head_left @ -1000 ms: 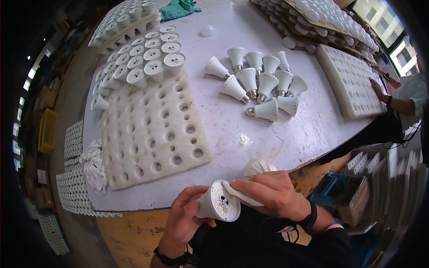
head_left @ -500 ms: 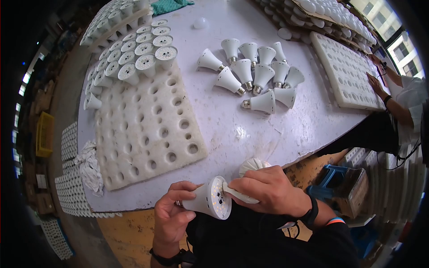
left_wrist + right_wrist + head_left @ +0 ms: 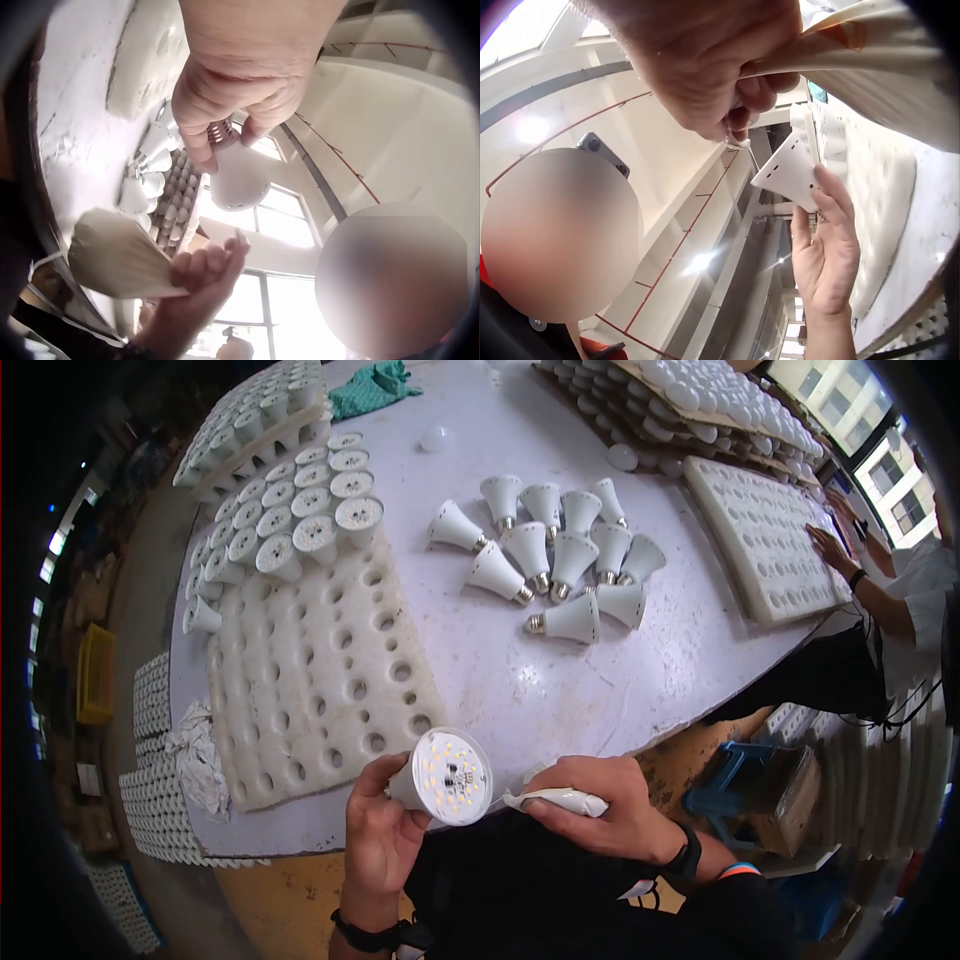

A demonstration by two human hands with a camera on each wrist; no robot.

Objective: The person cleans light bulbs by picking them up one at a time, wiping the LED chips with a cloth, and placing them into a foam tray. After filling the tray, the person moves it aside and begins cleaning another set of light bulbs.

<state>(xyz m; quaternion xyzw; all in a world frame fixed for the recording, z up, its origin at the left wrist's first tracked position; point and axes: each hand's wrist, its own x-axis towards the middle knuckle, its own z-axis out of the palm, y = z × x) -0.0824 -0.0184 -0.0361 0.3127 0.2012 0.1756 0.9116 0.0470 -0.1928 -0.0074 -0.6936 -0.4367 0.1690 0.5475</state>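
W/ base [image 3: 220, 133] of bulb [image 3: 440, 778] pinched in L hand [image 3: 385, 835] near tray [image 3: 345, 730] and bag [image 3: 575, 801] gripped in R hand [image 3: 615, 815], tip [image 3: 513, 800] just beside rim [image 3: 489, 795], it's rec'd that bulb be turned slowly, bag be squeezed evenly, and LED face [image 3: 455, 780] be left untouched by tip.

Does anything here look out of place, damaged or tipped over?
A leaning bulb at the left edge of the foam tray looks askew beside the standing bulbs. A lone white dome sits apart from the stacked domes, so it seems stray. The held bulb in the left hand shows no clear damage.
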